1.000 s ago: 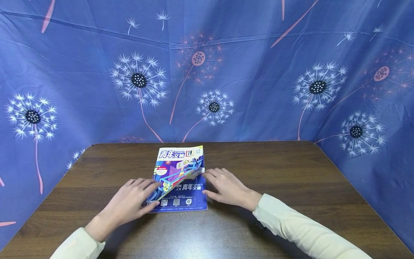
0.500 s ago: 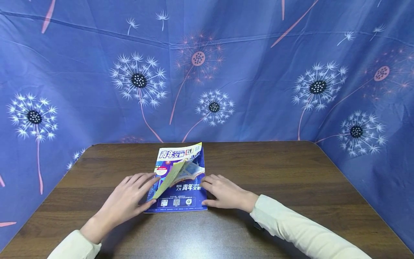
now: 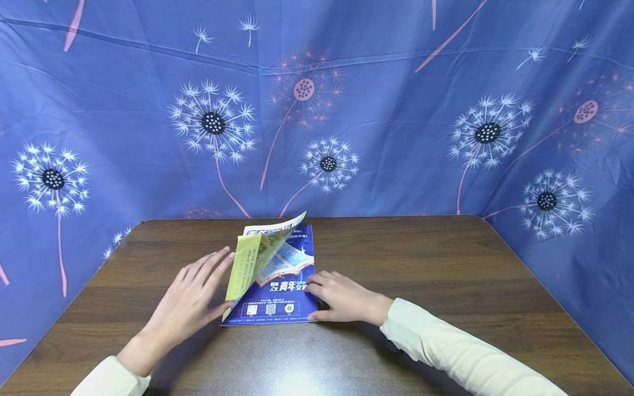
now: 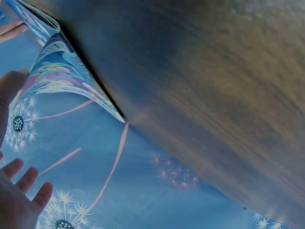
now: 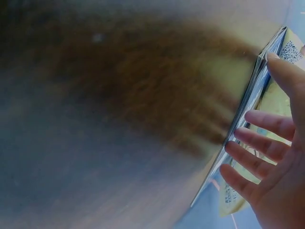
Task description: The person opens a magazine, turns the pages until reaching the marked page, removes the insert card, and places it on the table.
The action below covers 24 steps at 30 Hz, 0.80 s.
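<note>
A magazine [image 3: 284,300] lies on the wooden table, a blue page with QR codes facing up. Its cover leaf [image 3: 242,267] is lifted and curled to the left, showing a yellow underside. My left hand [image 3: 180,300] is at the magazine's left side, fingers spread, with the thumb at the leaf's lower corner. In the left wrist view the bent leaf [image 4: 62,74] arches near that thumb. My right hand [image 3: 346,300] rests at the right edge of the magazine, fingertips over the blue page. The right wrist view shows its fingers [image 5: 257,164] extended along the page edges.
The brown table [image 3: 446,264] extends on both sides of the magazine. Behind it hangs a blue cloth [image 3: 386,110] printed with dandelions, reaching down to the table's far edge.
The cover leaf has turned further over to the left, uncovering more of the blue page. My left hand has shifted left, and my right hand slightly down and left.
</note>
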{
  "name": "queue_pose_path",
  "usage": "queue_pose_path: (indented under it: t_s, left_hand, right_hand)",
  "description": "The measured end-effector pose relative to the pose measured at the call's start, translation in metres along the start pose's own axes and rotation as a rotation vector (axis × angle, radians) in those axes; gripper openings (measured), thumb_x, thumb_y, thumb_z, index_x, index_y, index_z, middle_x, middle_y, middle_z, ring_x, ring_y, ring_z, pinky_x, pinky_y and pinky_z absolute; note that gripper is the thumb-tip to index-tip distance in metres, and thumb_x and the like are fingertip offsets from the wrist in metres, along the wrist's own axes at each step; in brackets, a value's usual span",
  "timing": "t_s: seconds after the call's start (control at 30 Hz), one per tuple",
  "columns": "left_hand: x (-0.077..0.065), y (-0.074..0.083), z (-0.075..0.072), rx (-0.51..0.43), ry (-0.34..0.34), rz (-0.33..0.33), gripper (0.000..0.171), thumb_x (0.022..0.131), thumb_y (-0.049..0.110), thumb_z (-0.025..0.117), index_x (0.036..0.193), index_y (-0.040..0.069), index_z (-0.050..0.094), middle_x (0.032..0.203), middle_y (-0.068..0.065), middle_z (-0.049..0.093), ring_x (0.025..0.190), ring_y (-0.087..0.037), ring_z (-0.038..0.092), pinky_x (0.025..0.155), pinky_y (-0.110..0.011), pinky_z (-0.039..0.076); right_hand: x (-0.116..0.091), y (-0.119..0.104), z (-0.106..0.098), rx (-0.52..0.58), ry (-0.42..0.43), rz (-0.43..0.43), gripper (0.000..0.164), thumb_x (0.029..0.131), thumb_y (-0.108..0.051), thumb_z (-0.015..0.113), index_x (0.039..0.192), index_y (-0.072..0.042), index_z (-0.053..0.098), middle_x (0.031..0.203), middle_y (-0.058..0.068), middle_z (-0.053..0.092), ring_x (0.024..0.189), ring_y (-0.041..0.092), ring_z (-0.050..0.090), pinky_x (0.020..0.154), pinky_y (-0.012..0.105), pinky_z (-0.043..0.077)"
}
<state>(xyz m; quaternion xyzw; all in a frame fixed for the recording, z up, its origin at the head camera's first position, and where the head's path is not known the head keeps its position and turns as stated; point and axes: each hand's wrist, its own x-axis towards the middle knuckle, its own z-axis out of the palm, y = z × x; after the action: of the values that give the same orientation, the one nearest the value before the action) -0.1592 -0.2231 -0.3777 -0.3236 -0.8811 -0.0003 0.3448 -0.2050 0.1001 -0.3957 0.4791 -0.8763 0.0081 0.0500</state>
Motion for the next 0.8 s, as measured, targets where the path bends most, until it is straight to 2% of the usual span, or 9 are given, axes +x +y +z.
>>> queue_pose_path:
  t_s: [0.13, 0.3, 0.43, 0.57, 0.67, 0.8]
  left_hand:
    - [-0.0002, -0.0009, 0.0001, 0.009, 0.044, -0.010, 0.099, 0.058, 0.046, 0.069, 0.139, 0.003, 0.034, 0.145, -0.018, 0.034, 0.122, -0.036, 0.040, 0.093, -0.048, 0.036]
    - [-0.0016, -0.0028, -0.0006, 0.017, 0.046, -0.031, 0.097, 0.055, 0.046, 0.070, 0.139, 0.008, 0.038, 0.147, -0.019, 0.028, 0.128, -0.039, 0.032, 0.097, -0.050, 0.031]
    - [-0.0034, -0.0039, -0.0011, 0.007, 0.007, -0.042, 0.084, 0.066, 0.048, 0.063, 0.138, 0.012, 0.041, 0.149, -0.020, 0.023, 0.131, -0.040, 0.027, 0.102, -0.051, 0.024]
    - [-0.0049, -0.0040, -0.0003, 0.003, 0.004, -0.038, 0.065, 0.082, 0.053, 0.044, 0.132, 0.013, 0.048, 0.149, -0.020, 0.024, 0.132, -0.041, 0.025, 0.104, -0.052, 0.020]
    - [-0.0050, -0.0035, 0.0008, 0.008, 0.026, -0.024, 0.059, 0.085, 0.051, 0.037, 0.127, 0.013, 0.053, 0.146, -0.020, 0.029, 0.132, -0.041, 0.027, 0.104, -0.053, 0.020]
    - [-0.0052, -0.0029, 0.0019, 0.007, 0.007, -0.017, 0.055, 0.085, 0.046, 0.037, 0.126, 0.014, 0.055, 0.145, -0.018, 0.033, 0.134, -0.038, 0.027, 0.106, -0.052, 0.018]
  right_hand:
    - [0.0001, -0.0001, 0.0005, 0.002, -0.011, 0.010, 0.060, 0.083, -0.057, 0.053, 0.121, -0.011, 0.056, 0.125, 0.004, 0.054, 0.115, 0.018, 0.050, 0.098, 0.036, 0.041]
    - [0.0006, -0.0003, 0.0007, -0.002, -0.016, 0.017, 0.062, 0.082, -0.059, 0.053, 0.120, -0.012, 0.056, 0.125, 0.004, 0.054, 0.115, 0.018, 0.050, 0.099, 0.036, 0.041]
    - [0.0011, -0.0009, 0.0004, -0.001, -0.016, 0.019, 0.063, 0.080, -0.061, 0.053, 0.119, -0.011, 0.057, 0.124, 0.004, 0.054, 0.115, 0.018, 0.050, 0.099, 0.036, 0.041]
    - [0.0014, -0.0013, -0.0007, -0.001, -0.009, 0.015, 0.063, 0.079, -0.061, 0.055, 0.118, -0.011, 0.058, 0.123, 0.005, 0.055, 0.113, 0.018, 0.051, 0.098, 0.037, 0.041]
    - [0.0014, -0.0018, -0.0027, 0.002, -0.008, 0.013, 0.063, 0.079, -0.060, 0.056, 0.118, -0.011, 0.058, 0.122, 0.005, 0.056, 0.112, 0.018, 0.051, 0.098, 0.036, 0.042]
    - [0.0015, -0.0021, -0.0033, 0.008, -0.014, 0.015, 0.064, 0.079, -0.060, 0.056, 0.118, -0.010, 0.058, 0.122, 0.005, 0.056, 0.111, 0.018, 0.051, 0.098, 0.035, 0.042]
